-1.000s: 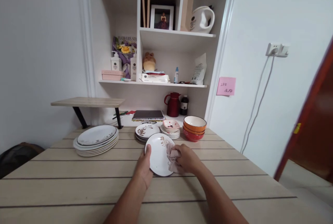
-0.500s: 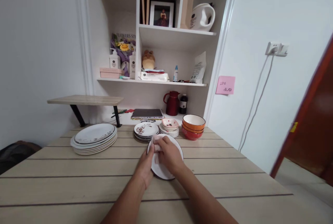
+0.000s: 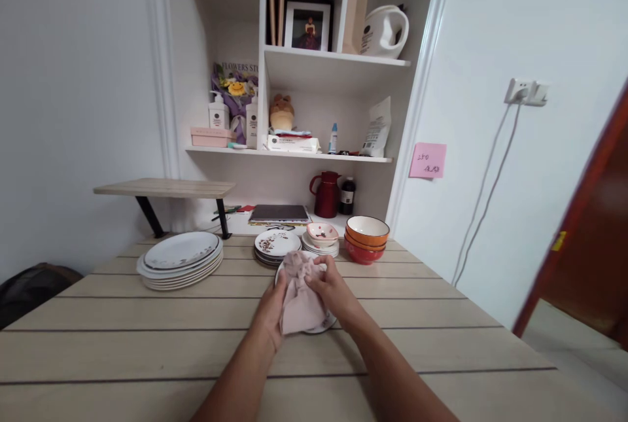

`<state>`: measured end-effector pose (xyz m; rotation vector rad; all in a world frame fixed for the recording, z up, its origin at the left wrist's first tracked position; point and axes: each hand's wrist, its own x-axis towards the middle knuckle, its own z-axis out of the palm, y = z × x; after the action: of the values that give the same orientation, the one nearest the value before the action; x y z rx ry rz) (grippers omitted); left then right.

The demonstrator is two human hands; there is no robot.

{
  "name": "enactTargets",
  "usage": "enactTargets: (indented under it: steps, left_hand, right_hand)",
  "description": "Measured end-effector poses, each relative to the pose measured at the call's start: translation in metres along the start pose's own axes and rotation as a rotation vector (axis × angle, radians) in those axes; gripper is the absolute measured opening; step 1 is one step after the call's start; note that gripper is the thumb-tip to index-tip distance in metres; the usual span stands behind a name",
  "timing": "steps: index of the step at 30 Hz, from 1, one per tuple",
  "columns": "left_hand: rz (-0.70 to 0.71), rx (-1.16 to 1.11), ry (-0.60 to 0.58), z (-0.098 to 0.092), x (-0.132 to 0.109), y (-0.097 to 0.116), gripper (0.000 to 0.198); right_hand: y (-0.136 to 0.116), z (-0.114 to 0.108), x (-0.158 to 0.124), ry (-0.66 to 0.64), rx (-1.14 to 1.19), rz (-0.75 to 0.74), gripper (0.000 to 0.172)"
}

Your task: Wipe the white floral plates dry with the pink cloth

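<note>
A pale pink cloth (image 3: 300,307) lies spread over a small white plate (image 3: 321,326), hiding most of it; the lower rim shows with some dark pattern. At the plate's left side my left hand (image 3: 271,309) is closed on the edge, its thumb up by the cloth and its other fingers hidden underneath. Thumb and fingers of my right hand (image 3: 333,288) pinch a bunched fold of the cloth over the plate. Just beyond stand a stack of flower-patterned plates (image 3: 277,243) and a pink patterned bowl (image 3: 322,234) on small white plates (image 3: 324,250).
Stacked bowls (image 3: 367,239), orange and red, stand at the back right of the slatted table (image 3: 171,356). Large white plates (image 3: 180,258) are piled on the left, near a small raised shelf (image 3: 164,188). Behind are a laptop (image 3: 279,213) and a dark red jug (image 3: 326,194).
The cloth, bunched small in my right hand before, now hangs open across the plate. The plate has tilted or turned, and patterned rim shows where plain white was.
</note>
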<state>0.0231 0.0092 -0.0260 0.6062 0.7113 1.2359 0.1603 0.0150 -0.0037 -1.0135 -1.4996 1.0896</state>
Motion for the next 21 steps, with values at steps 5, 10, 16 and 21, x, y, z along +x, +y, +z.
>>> enactTargets:
  steps: [5, 10, 16, 21]
  left_hand:
    - [0.012, 0.006, 0.033, 0.002, 0.000, -0.002, 0.057]
    - [0.057, -0.038, 0.015, 0.003, 0.000, -0.002, 0.053]
    - [0.074, -0.060, 0.011, 0.003, 0.002, -0.002, 0.051]
    - [0.077, -0.088, 0.009, 0.003, 0.003, -0.002, 0.051]
  right_hand:
    - [0.007, -0.006, 0.005, 0.309, -0.670, -0.155, 0.029]
    - [0.002, -0.012, 0.001, 0.419, -0.820, -0.164, 0.061]
    - [0.005, -0.007, 0.005, 0.089, -0.784, -0.209, 0.041]
    - [0.005, -0.024, -0.004, -0.123, -0.633, -0.163, 0.044]
